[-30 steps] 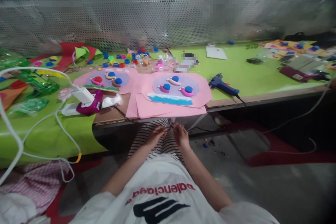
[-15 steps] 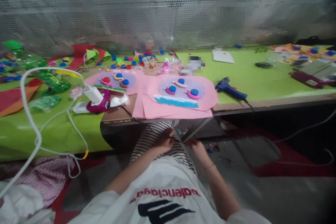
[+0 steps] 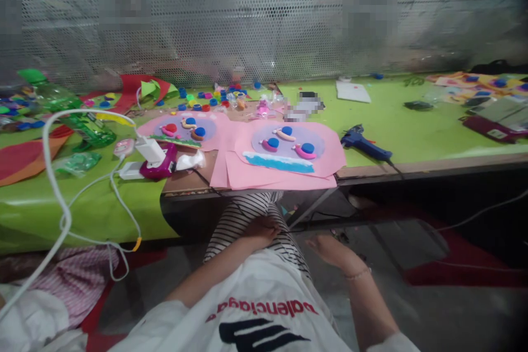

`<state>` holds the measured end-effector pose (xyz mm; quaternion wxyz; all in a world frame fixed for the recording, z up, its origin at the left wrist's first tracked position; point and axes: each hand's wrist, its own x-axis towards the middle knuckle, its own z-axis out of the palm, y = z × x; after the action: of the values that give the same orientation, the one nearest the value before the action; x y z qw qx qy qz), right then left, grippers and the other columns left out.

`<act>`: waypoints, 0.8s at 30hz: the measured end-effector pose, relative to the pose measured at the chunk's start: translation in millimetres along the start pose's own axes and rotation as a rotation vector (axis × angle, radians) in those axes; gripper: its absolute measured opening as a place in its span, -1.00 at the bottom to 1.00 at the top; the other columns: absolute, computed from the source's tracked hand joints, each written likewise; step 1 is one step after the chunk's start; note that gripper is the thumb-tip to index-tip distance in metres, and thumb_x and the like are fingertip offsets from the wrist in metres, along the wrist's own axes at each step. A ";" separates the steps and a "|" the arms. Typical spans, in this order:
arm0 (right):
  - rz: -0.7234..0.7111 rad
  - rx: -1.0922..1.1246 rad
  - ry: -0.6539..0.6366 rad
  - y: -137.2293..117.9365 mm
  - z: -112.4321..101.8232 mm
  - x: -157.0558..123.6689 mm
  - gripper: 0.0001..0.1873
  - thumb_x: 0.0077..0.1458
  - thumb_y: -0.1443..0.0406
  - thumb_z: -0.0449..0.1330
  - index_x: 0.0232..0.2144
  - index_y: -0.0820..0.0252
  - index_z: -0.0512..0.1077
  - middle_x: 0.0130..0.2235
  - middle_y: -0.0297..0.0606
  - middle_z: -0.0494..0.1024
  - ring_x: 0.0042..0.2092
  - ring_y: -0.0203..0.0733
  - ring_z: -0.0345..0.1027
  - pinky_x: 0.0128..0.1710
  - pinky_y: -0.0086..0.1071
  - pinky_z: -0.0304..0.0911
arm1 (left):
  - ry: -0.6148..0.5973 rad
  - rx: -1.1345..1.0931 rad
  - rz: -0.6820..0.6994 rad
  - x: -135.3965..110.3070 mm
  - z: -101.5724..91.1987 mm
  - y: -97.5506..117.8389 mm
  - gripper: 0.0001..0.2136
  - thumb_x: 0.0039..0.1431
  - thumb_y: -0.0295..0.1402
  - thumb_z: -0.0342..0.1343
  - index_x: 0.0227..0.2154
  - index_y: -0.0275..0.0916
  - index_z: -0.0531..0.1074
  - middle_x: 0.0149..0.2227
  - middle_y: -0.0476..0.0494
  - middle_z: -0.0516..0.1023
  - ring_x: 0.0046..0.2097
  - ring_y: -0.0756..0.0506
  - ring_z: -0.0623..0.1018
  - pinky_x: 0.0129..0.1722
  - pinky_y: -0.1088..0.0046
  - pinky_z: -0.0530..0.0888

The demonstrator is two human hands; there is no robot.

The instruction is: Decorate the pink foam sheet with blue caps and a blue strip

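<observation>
My left hand [image 3: 260, 232] rests on my striped trouser leg [image 3: 247, 214] below the table edge, fingers curled down onto the cloth. My right hand [image 3: 332, 250] hangs beside my right thigh over the floor, fingers loosely together, with nothing visible in it. On the table just above lies a pink paper sheet [image 3: 284, 168] with a lilac oval, a blue strip and snails made of blue bottle caps [image 3: 307, 148]. A second pink sheet [image 3: 185, 129] with similar snails lies to its left.
A blue glue gun [image 3: 363, 143] lies right of the pink sheet on the green table cover [image 3: 396, 121]. A white charger and cable [image 3: 148, 149], a purple device [image 3: 159, 168], green plastic bottles [image 3: 78, 121] and loose coloured caps [image 3: 206, 99] sit left and behind. Perforated metal screen behind.
My hands have come apart: they were together at my knees, and the right hand has since swung down and right beside my thigh. The left hand stays on my leg.
</observation>
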<state>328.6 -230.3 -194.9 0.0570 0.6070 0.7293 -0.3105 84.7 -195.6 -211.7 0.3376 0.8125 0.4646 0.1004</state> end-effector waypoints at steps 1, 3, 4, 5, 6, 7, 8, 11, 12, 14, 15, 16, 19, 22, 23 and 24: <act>0.010 -0.007 -0.002 -1.9 -3.4 -2.6 -0.59 0.18 0.18 -0.02 -0.32 0.31 0.56 -0.27 0.10 0.61 -0.18 0.06 0.50 -0.17 -0.21 0.26 | -0.004 0.015 0.007 -0.2 -0.5 0.6 -0.78 0.23 -0.30 -0.05 -0.31 -0.17 0.51 -0.16 -0.15 0.56 -0.03 -0.18 0.46 0.07 0.27 0.30; 0.008 -0.021 0.031 -7.2 -13.0 -7.9 -0.60 0.19 0.19 -0.02 -0.21 0.29 0.54 -0.17 0.10 0.59 -0.10 0.07 0.47 -0.13 -0.20 0.26 | -0.011 0.038 0.026 -0.9 -1.0 1.5 -0.79 0.22 -0.33 -0.04 -0.33 -0.15 0.51 -0.18 -0.15 0.56 -0.05 -0.17 0.47 0.05 0.28 0.31; -0.008 -0.021 0.050 -11.0 -18.7 -10.6 -0.61 0.18 0.20 -0.01 -0.17 0.28 0.52 -0.12 0.09 0.57 -0.06 0.07 0.45 -0.10 -0.20 0.26 | -0.010 0.047 0.033 -1.5 -1.0 1.9 -0.79 0.22 -0.33 -0.04 -0.35 -0.15 0.51 -0.19 -0.14 0.56 -0.05 -0.16 0.47 0.05 0.29 0.31; -0.039 -0.008 0.054 -15.7 -24.6 -13.2 -0.62 0.18 0.21 -0.01 -0.17 0.28 0.52 -0.10 0.08 0.56 -0.04 0.07 0.44 -0.08 -0.19 0.25 | -0.004 0.055 0.037 -2.1 -0.8 2.3 -0.80 0.23 -0.33 -0.03 -0.35 -0.14 0.51 -0.19 -0.14 0.56 -0.05 -0.15 0.47 0.05 0.31 0.31; -0.080 0.026 0.037 -21.2 -30.2 -15.8 -0.62 0.18 0.21 -0.03 -0.21 0.28 0.53 -0.12 0.07 0.57 -0.06 0.06 0.44 -0.08 -0.17 0.26 | 0.005 0.062 0.037 -2.6 -0.5 2.7 -0.80 0.23 -0.32 -0.03 -0.35 -0.15 0.51 -0.18 -0.13 0.56 -0.05 -0.15 0.47 0.06 0.31 0.30; -0.135 0.090 -0.013 -27.5 -35.1 -18.1 -0.60 0.21 0.20 -0.06 -0.24 0.27 0.53 -0.17 0.05 0.58 -0.11 0.04 0.45 -0.10 -0.17 0.27 | 0.019 0.069 0.033 -3.1 -0.2 3.2 -0.80 0.24 -0.31 -0.03 -0.35 -0.15 0.51 -0.18 -0.12 0.56 -0.05 -0.14 0.47 0.05 0.32 0.31; -0.203 0.181 -0.056 -34.3 -39.1 -20.3 -0.57 0.24 0.17 -0.08 -0.26 0.25 0.53 -0.20 0.01 0.59 -0.14 0.01 0.46 -0.10 -0.17 0.28 | 0.036 0.076 0.024 -3.4 0.0 3.8 -0.79 0.24 -0.29 -0.03 -0.34 -0.16 0.51 -0.18 -0.12 0.56 -0.05 -0.14 0.48 0.04 0.33 0.32; -0.373 0.540 -0.011 -56.5 -44.6 -25.0 -0.59 0.21 0.04 0.02 -0.16 0.17 0.51 -0.05 -0.05 0.54 0.02 -0.02 0.37 0.08 -0.15 0.20 | 0.102 0.103 -0.018 -3.3 -1.7 5.2 -0.72 0.28 -0.25 -0.08 -0.36 -0.21 0.51 -0.25 -0.15 0.57 -0.14 -0.14 0.51 -0.09 0.34 0.37; -0.406 0.706 0.024 -64.4 -45.0 -26.3 -0.57 0.19 0.00 0.06 -0.08 0.14 0.48 0.04 -0.06 0.49 0.10 -0.02 0.31 0.14 -0.13 0.14 | 0.127 0.113 -0.030 -3.4 -3.0 5.3 -0.68 0.30 -0.24 -0.11 -0.39 -0.24 0.51 -0.29 -0.17 0.58 -0.19 -0.14 0.53 -0.14 0.34 0.38; -0.476 1.123 0.020 -80.7 -46.0 -28.6 -0.44 0.16 -0.09 0.05 0.09 0.02 0.36 0.20 -0.12 0.33 0.20 -0.02 0.20 0.18 -0.07 0.09 | 0.177 0.128 -0.036 -5.9 -6.2 4.9 -0.59 0.32 -0.22 -0.18 -0.47 -0.27 0.50 -0.42 -0.19 0.56 -0.31 -0.14 0.53 -0.25 0.35 0.39; -0.534 1.343 -0.020 -89.1 -47.7 -29.7 -0.38 0.14 -0.17 0.00 0.14 -0.08 0.30 0.25 -0.17 0.27 0.23 -0.02 0.17 0.16 -0.05 0.12 | 0.203 0.132 -0.031 -8.8 -7.7 4.4 -0.55 0.33 -0.22 -0.21 -0.51 -0.27 0.48 -0.48 -0.18 0.53 -0.38 -0.13 0.51 -0.30 0.35 0.38; -0.578 1.526 -0.061 -97.5 -50.6 -30.6 -0.33 0.12 -0.23 -0.08 0.17 -0.15 0.26 0.27 -0.23 0.24 0.25 -0.01 0.13 0.15 -0.01 0.13 | 0.228 0.132 -0.017 -13.2 -9.1 4.1 -0.52 0.34 -0.21 -0.23 -0.56 -0.26 0.46 -0.53 -0.17 0.51 -0.43 -0.11 0.49 -0.34 0.36 0.37; -0.620 1.788 -0.062 -119.8 -65.7 -31.0 -0.30 0.13 -0.26 -0.23 0.19 -0.21 0.21 0.30 -0.32 0.18 0.30 -0.08 0.04 0.23 -0.02 -0.02 | 0.295 0.116 0.089 -33.2 -14.7 5.4 -0.52 0.33 -0.22 -0.22 -0.65 -0.22 0.40 -0.59 -0.12 0.46 -0.48 -0.07 0.46 -0.36 0.37 0.37; -0.611 1.818 -0.072 -134.4 -82.6 -28.3 -0.24 0.15 -0.25 -0.31 0.26 -0.14 0.11 0.33 -0.29 0.11 0.31 -0.07 0.00 0.26 -0.02 -0.08 | 0.369 0.093 0.257 -54.1 -29.3 13.9 -0.59 0.28 -0.27 -0.13 -0.68 -0.18 0.33 -0.60 -0.10 0.44 -0.44 -0.07 0.46 -0.28 0.35 0.40; -0.606 1.802 -0.070 -137.5 -86.7 -27.4 -0.22 0.14 -0.25 -0.33 0.28 -0.13 0.07 0.34 -0.28 0.09 0.31 -0.07 -0.01 0.26 -0.02 -0.08 | 0.438 0.085 0.344 -59.1 -37.0 18.9 -0.63 0.27 -0.30 -0.11 -0.65 -0.18 0.34 -0.58 -0.10 0.45 -0.42 -0.07 0.46 -0.28 0.35 0.41; -0.604 1.782 -0.064 -140.1 -89.7 -26.7 -0.19 0.13 -0.26 -0.35 0.29 -0.12 0.03 0.34 -0.27 0.07 0.31 -0.06 -0.01 0.25 -0.02 -0.07 | 0.567 0.074 0.465 -62.6 -46.0 24.9 -0.69 0.26 -0.35 -0.09 -0.60 -0.18 0.36 -0.54 -0.10 0.47 -0.40 -0.07 0.47 -0.28 0.34 0.42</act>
<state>232.9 -216.1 -57.1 -0.4912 0.2033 0.3477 -0.7723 45.5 -234.6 -151.7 0.1340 0.8479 0.3457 0.3788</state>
